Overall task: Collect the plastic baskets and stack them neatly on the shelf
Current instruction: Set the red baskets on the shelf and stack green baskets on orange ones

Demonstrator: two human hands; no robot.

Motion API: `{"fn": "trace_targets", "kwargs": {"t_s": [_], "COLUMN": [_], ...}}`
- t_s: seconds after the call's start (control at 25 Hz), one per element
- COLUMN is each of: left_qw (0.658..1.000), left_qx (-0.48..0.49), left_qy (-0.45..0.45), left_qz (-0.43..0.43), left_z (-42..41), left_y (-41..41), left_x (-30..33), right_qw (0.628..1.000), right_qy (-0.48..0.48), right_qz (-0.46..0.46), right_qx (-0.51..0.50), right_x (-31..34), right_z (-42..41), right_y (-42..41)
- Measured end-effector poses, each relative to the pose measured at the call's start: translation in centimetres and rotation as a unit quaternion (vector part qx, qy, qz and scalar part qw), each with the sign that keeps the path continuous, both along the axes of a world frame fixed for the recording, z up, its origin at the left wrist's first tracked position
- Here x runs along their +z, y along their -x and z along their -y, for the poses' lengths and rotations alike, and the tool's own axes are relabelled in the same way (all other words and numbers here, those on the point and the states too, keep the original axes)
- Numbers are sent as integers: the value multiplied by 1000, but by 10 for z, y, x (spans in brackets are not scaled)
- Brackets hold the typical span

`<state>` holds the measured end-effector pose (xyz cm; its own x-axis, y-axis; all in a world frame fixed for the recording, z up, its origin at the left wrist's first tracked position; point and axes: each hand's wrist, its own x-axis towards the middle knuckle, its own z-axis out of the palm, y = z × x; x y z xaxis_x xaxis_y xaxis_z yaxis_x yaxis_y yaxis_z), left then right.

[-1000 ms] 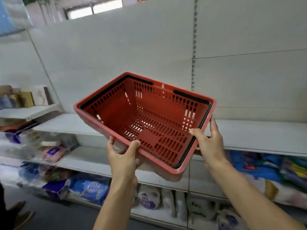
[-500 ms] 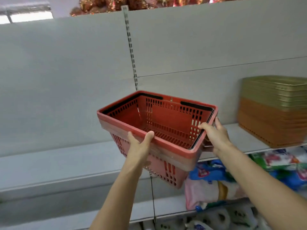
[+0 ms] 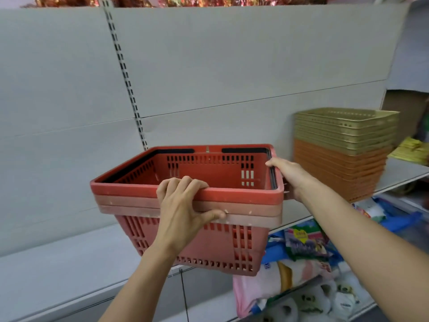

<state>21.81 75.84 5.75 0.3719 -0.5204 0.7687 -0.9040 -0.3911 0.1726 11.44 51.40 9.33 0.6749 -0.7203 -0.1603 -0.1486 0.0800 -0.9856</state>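
I hold a nested stack of red plastic baskets (image 3: 232, 242) level, in front of the grey shelf (image 3: 58, 263) and above its front edge. Three rims show, with black handles folded along the top one. My left hand (image 3: 183, 210) grips the near rim, fingers curled over the top edge and thumb under the lower rims. My right hand (image 3: 290, 175) clasps the right rim and its black handle. On the same shelf to the right stands a pile of gold baskets on orange baskets (image 3: 343, 149).
A slotted upright (image 3: 125, 75) runs down the grey back panel (image 3: 232, 61). Packaged goods (image 3: 304, 247) and toilet-roll packs fill the lower shelves at the right. Yellow packets (image 3: 411, 149) lie beyond the basket pile.
The red baskets have levelled out and come nearer to the shelf. My left hand now curls over the near rim. The view has swung right, showing more of the gold and orange pile.
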Motion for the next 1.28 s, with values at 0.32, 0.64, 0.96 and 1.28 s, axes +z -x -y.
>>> {"fn": "trace_targets", "kwargs": {"t_s": [0.32, 0.64, 0.96, 1.28], "left_qw": [998, 994, 885, 864], "left_qx": [45, 74, -174, -156], "left_qy": [16, 71, 69, 192], "left_qz": [-26, -42, -427, -439], "left_z": [138, 294, 463, 529], "left_y": [49, 120, 145, 120], "left_x": [-5, 7, -19, -61], "right_qw": [990, 960, 969, 954], "right_qy": [111, 265, 236, 203], "right_qz": [79, 90, 64, 194], "right_qx": [28, -26, -36, 107], "right_x": [-9, -9, -30, -72], "right_z": [112, 290, 422, 480], "right_y": [58, 165, 166, 120]}}
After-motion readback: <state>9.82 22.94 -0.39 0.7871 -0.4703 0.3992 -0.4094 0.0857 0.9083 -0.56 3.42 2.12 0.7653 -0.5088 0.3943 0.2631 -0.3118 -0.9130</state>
